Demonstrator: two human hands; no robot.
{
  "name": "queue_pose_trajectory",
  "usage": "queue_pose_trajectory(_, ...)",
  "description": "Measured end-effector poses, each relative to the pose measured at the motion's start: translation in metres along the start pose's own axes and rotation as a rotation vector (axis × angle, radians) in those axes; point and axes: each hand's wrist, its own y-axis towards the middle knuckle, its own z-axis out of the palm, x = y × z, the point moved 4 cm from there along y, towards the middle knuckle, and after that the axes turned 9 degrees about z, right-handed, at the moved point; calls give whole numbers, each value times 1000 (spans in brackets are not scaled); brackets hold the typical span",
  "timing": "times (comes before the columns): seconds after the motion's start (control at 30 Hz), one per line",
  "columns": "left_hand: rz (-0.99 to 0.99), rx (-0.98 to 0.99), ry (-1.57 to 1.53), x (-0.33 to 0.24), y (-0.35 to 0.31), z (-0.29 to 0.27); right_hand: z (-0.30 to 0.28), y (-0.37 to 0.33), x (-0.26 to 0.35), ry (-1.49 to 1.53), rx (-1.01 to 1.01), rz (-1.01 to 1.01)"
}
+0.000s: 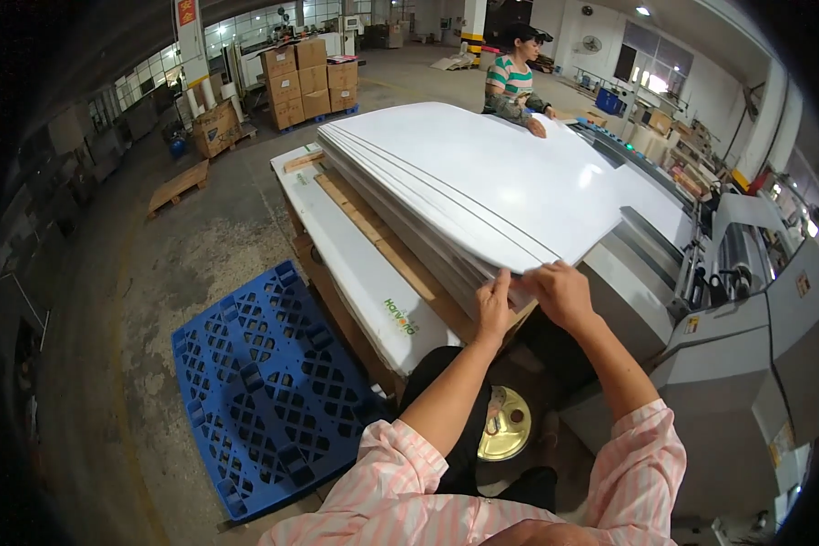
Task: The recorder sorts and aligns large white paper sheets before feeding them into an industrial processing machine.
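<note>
A tall stack of large white glossy sheets lies before me, its top layers fanned slightly apart along the left edge. At the near corner my right hand is closed on the edge of the top sheet, fingers curled over it. Just left of it, my left hand is closed at the same corner, thumb and fingers pressed against the sheet edges. How many sheets each hand grips is hidden. Across the stack, a co-worker in a striped shirt rests a hand on the sheets' far side.
On my right stands a large grey machine with rollers, close against the stack. A blue plastic pallet lies on the floor at left. Under the sheets are a wooden beam and a white board. A gold-coloured drum stands by my legs.
</note>
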Motion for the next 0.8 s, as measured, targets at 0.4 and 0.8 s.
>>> queue_pose_trajectory(0.4,213,16,304,3,8,-3,20,7,-32,217,130,154)
queue_pose_trajectory(0.8,333,11,376,-8,5,-7,30,-9,-19,125,148,174)
